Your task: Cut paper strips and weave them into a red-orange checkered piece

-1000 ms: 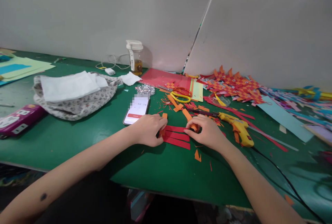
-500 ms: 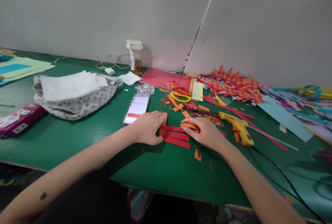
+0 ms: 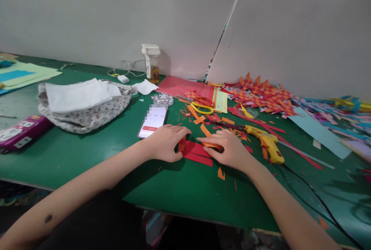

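Red paper strips (image 3: pixel 198 159) lie flat on the green table, fanning to the right from a short orange band (image 3: pixel 181 146). My left hand (image 3: pixel 165 143) is closed round their left end, with thumb and fingers pressing there; its index finger reaches over the top strip. Over the right part of the strips is my right hand (image 3: pixel 230 145), its thumb and fingers pinched on an orange paper strip (image 3: pixel 213 145) that is partly hidden under the fingers. Just behind the hands lie orange offcuts (image 3: pixel 205 130). A phone (image 3: pixel 153 121) showing a timer stands beside my left hand.
On the right lies a yellow glue gun (image 3: pixel 265 143) with its cord (image 3: pixel 310 196). Behind are yellow-handled scissors (image 3: pixel 202 107), a red sheet (image 3: pixel 182 87) and a pile of woven red-orange paper pieces (image 3: pixel 261 95). A cloth bag (image 3: pixel 84 120), a power strip (image 3: pixel 24 134) and a drink bottle (image 3: pixel 152 64) stand leftward.
My right fingers have shifted slightly, stretching left over the red strips, and the orange strip sits lower. My left index finger has extended rightward onto the top red strip.
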{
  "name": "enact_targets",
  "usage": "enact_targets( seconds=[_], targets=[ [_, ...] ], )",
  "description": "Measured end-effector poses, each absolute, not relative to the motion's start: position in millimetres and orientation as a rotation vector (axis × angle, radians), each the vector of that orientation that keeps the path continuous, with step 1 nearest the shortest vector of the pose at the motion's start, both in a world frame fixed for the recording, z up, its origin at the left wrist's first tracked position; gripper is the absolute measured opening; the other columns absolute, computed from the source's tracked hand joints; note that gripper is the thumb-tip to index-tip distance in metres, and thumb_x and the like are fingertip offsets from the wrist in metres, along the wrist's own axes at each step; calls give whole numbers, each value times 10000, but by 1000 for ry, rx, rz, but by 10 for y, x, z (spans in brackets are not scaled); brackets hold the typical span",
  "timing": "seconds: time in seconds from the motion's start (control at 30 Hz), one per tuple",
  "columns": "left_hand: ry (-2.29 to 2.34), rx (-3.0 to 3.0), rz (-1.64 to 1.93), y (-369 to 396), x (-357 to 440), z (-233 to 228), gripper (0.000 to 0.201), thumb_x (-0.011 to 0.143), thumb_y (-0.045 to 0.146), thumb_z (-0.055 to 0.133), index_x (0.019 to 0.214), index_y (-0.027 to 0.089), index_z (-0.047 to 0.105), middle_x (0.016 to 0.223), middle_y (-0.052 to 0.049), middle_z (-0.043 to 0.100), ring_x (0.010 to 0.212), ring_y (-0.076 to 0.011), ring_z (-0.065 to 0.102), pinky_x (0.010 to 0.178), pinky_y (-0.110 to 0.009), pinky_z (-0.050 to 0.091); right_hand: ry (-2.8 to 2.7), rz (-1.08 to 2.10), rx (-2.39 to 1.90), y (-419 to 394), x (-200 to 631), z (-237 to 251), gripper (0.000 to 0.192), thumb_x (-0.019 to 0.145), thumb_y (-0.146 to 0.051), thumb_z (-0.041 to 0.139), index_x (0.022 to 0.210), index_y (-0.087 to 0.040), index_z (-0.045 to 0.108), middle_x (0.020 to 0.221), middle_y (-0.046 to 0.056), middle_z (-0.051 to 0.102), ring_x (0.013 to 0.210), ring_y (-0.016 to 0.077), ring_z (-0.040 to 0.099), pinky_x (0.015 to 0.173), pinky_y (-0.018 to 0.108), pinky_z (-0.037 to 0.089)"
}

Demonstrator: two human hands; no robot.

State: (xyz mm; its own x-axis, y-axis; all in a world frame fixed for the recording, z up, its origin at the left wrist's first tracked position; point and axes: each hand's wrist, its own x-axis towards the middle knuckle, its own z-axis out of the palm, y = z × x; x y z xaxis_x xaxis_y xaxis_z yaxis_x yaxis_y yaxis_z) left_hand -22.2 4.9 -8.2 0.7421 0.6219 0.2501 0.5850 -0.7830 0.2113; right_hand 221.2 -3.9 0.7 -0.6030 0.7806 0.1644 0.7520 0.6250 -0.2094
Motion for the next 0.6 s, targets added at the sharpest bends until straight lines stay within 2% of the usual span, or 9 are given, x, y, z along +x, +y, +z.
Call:
enact_targets(
  seconds=[0.1, 0.2, 0.3, 0.4, 0.5, 0.6],
  targets=[
    [968, 2822, 478, 50, -221, -75, 547, 672, 245, 491, 1207, 151, 425, 1146, -110, 602, 1036, -249, 583, 870, -392, 450, -2669, 172, -1186, -74, 2162, 42, 328, 876, -354, 452, 1159, -292, 604, 746, 27, 665, 696, 154, 509, 735, 331, 325],
    [961, 2817, 474, 51, -217, -65, 554, 663, 245, 496, 1205, 152, 436, 1161, -110, 598, 1044, -252, 579, 880, -397, 447, -2701, 128, -1173, -98, 2129, 67, 330, 867, -407, 455, 1130, -306, 628, 760, 42, 639, 705, 161, 492, 754, 354, 335],
    [961, 2812, 471, 53, -209, -59, 551, 657, 250, 504, 1196, 151, 445, 1152, -109, 603, 1035, -254, 583, 881, -400, 447, -2690, 45, -1104, -111, 2103, 84, 336, 835, -456, 488, 1101, -325, 644, 981, 77, 615, 882, 210, 504, 848, 416, 343],
    [951, 2809, 463, 54, -205, -59, 549, 656, 245, 504, 1192, 141, 449, 1137, -112, 608, 1026, -255, 586, 873, -398, 453, -2728, 43, -1025, -118, 2074, 78, 353, 846, -447, 475, 1163, -347, 594, 1276, 62, 508, 1129, 269, 435, 987, 526, 255],
    [943, 2798, 458, 53, -208, -58, 555, 663, 245, 502, 1203, 136, 440, 1123, -116, 611, 1021, -258, 588, 864, -396, 459, -2789, 65, -1012, -118, 2060, 53, 388, 857, -477, 447, 1206, -345, 556, 1366, 47, 447, 1238, 299, 363, 1017, 605, 195],
    [955, 2774, 437, 48, -216, -53, 545, 672, 249, 506, 1203, 148, 436, 1108, -116, 615, 1009, -261, 592, 842, -392, 471, -2816, 81, -1042, -111, 2079, 39, 401, 861, -503, 428, 1211, -349, 547, 1403, 35, 407, 1287, 300, 318, 1023, 625, 187]
  ],
)
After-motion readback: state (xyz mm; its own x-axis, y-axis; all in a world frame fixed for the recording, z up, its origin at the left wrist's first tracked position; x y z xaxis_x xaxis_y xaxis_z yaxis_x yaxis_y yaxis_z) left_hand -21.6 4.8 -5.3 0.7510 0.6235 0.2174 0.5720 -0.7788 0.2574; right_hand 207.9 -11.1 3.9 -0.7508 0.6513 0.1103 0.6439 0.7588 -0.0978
